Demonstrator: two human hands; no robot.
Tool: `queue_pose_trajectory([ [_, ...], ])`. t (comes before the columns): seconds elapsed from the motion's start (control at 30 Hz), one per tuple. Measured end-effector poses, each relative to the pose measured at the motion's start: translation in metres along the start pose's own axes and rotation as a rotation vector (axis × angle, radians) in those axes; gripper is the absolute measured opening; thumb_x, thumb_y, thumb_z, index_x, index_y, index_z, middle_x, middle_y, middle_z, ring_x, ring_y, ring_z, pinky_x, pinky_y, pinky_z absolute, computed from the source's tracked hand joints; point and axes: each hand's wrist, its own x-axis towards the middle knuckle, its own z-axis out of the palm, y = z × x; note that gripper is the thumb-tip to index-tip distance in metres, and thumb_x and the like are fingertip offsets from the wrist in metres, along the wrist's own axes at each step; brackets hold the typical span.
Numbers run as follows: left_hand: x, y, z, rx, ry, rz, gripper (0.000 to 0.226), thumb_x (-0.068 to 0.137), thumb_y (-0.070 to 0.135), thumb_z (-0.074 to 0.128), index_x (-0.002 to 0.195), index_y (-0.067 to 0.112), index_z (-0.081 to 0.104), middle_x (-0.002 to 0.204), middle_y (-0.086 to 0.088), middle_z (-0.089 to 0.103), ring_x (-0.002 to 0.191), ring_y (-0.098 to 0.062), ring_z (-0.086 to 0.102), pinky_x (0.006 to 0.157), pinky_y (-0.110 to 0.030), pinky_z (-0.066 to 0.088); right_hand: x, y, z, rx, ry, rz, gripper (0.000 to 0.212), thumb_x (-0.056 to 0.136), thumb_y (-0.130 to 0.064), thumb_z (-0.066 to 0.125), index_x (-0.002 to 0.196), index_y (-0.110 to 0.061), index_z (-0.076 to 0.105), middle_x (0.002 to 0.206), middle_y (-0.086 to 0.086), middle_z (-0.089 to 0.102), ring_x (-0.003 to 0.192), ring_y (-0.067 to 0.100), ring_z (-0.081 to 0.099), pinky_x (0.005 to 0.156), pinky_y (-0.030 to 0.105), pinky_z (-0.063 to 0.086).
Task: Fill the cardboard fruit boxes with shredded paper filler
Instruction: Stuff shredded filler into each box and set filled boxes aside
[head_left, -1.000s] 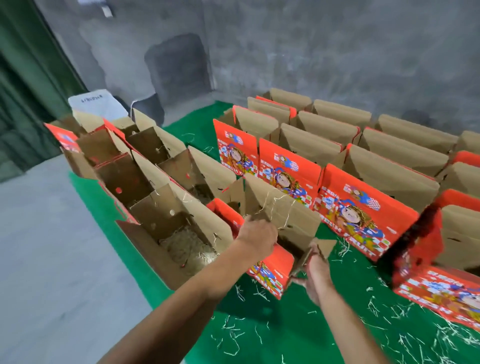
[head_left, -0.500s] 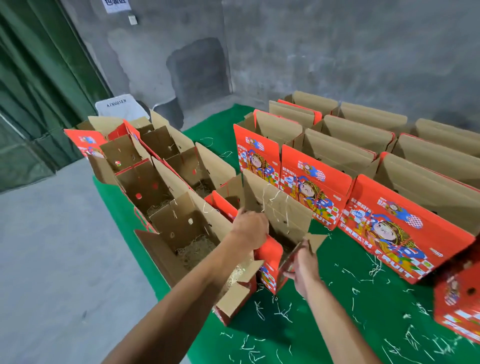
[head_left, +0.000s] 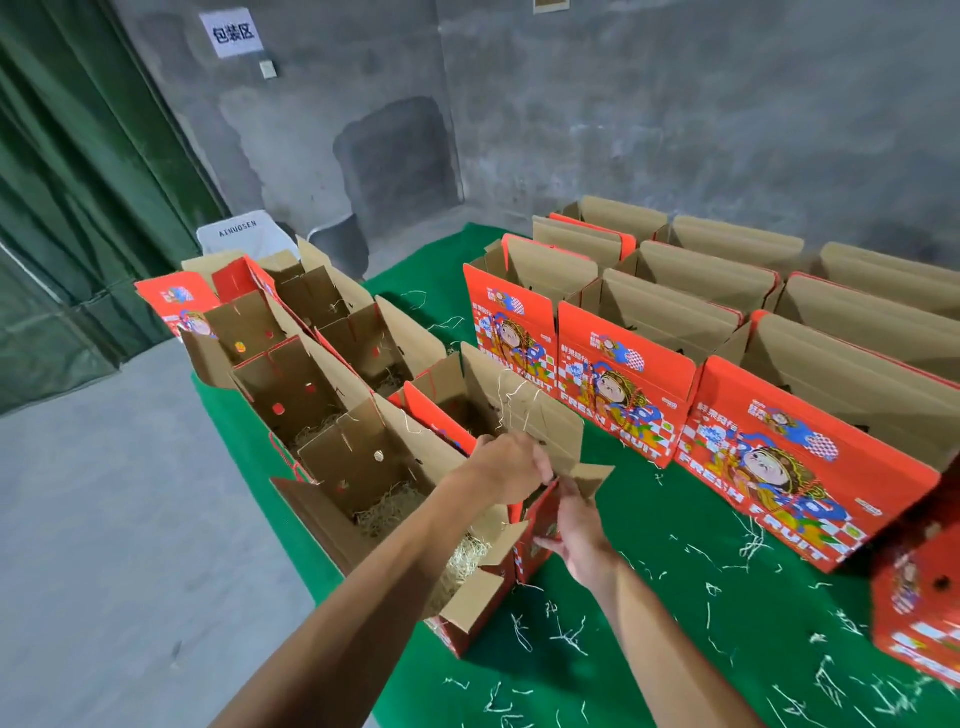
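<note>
Since a second ago my view has lifted, bringing the wall sign into sight, while both hands have stayed on the same box; it now sits upright against the filled row. That box (head_left: 498, 441), red outside and brown inside, stands on the green cloth (head_left: 649, 597) just right of the nearest filled box (head_left: 395, 519), whose floor shows shredded paper (head_left: 457, 561).

My left hand (head_left: 506, 465) curls over the box's near rim, gripping it. My right hand (head_left: 576, 525) pinches the red end panel below the small end flap (head_left: 589, 475).

I judge the box is being squared up beside its neighbour, so I would hold the walls apart and keep that flap from folding inward, leaving the mouth open for filler.

Further right stand rows of upright, seemingly unfilled boxes (head_left: 623, 384), close enough to crowd my right elbow. Loose paper strands (head_left: 561, 634) litter the cloth.
</note>
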Motion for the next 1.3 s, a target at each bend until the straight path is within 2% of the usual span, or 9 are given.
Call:
queue_pose_trajectory([
  [0.07,-0.008,0.005,0.001,-0.07,0.01,0.006,0.046,0.083,0.0,0.038,0.095,0.027,0.073,0.107,0.011,0.071,0.106,-0.016,0.062,0.113,-0.051,0.029,-0.003,-0.002,-0.007,0.019,0.002,-0.036,0.03,0.103,-0.049,0.041,0.117,-0.023,0.047,0.108,0.011,0.067,0.095,0.023,0.067,0.086,0.06,0.054],
  [0.17,-0.016,0.018,0.006,-0.09,0.088,0.044,0.036,0.082,0.007,0.045,0.098,0.027,0.07,0.107,0.01,0.07,0.102,-0.016,0.063,0.105,-0.048,0.042,-0.015,-0.008,-0.022,0.001,-0.013,-0.132,0.044,0.097,-0.057,0.049,0.131,-0.03,0.046,0.114,-0.004,0.064,0.105,0.019,0.065,0.084,0.049,0.056],
  [0.3,-0.009,0.057,0.024,-0.035,0.286,0.17,0.027,0.089,0.014,0.052,0.112,0.019,0.066,0.113,0.001,0.067,0.106,-0.02,0.06,0.097,-0.041,0.046,-0.04,-0.027,-0.06,0.047,0.032,-0.332,0.054,0.096,-0.055,0.055,0.144,-0.032,0.045,0.141,-0.011,0.052,0.126,0.014,0.054,0.104,0.048,0.046],
  [0.5,0.02,0.179,0.069,-0.185,0.252,0.464,0.03,0.086,0.011,0.052,0.11,0.021,0.065,0.112,-0.001,0.067,0.106,-0.024,0.061,0.09,-0.04,0.048,-0.088,-0.063,-0.18,-0.194,0.401,-0.698,0.027,0.101,-0.021,0.055,0.127,-0.027,0.06,0.127,-0.012,0.063,0.116,-0.005,0.057,0.101,0.019,0.044],
  [0.7,0.032,0.32,0.131,-0.249,0.164,0.759,0.037,0.08,0.006,0.056,0.114,0.016,0.064,0.117,-0.002,0.063,0.112,-0.02,0.057,0.097,-0.029,0.043,-0.161,-0.075,-0.326,-0.554,0.703,-0.752,0.036,0.097,-0.005,0.055,0.132,-0.011,0.055,0.124,0.005,0.064,0.114,0.019,0.061,0.103,0.028,0.044],
  [0.83,0.034,0.39,0.159,-0.153,0.154,0.881,0.042,0.07,0.014,0.049,0.109,0.011,0.063,0.116,-0.009,0.062,0.113,-0.029,0.055,0.096,-0.037,0.046,-0.2,-0.086,-0.384,-0.634,0.885,-0.813,0.033,0.088,-0.006,0.055,0.118,-0.016,0.065,0.108,-0.008,0.066,0.1,0.004,0.061,0.091,0.01,0.041],
  [1.0,0.051,0.435,0.189,-0.13,-0.011,0.909,0.021,0.073,0.03,0.059,0.09,0.019,0.062,0.101,0.002,0.066,0.101,-0.02,0.059,0.087,-0.033,0.048,-0.23,-0.093,-0.46,-0.621,1.194,-0.789,0.018,0.091,-0.025,0.055,0.105,-0.021,0.067,0.1,-0.005,0.069,0.094,0.009,0.062,0.083,0.026,0.051],
  [1.17,0.056,0.461,0.222,0.037,-0.055,0.888,0.026,0.088,0.043,0.058,0.108,0.028,0.066,0.113,0.006,0.068,0.102,-0.016,0.061,0.095,-0.035,0.045,-0.238,-0.069,-0.524,-1.046,1.201,-0.431,0.021,0.093,-0.028,0.063,0.107,-0.015,0.072,0.116,0.003,0.066,0.112,0.025,0.057,0.108,0.042,0.036],
  [1.3,0.046,0.473,0.244,0.058,-0.256,0.768,0.044,0.084,0.069,0.047,0.09,0.028,0.061,0.082,0.01,0.066,0.074,-0.015,0.064,0.06,-0.028,0.048,-0.239,-0.042,-0.536,-1.273,1.162,-0.461,0.035,0.102,-0.035,0.047,0.101,-0.015,0.076,0.109,-0.003,0.073,0.111,0.018,0.061,0.111,0.048,0.032],
])
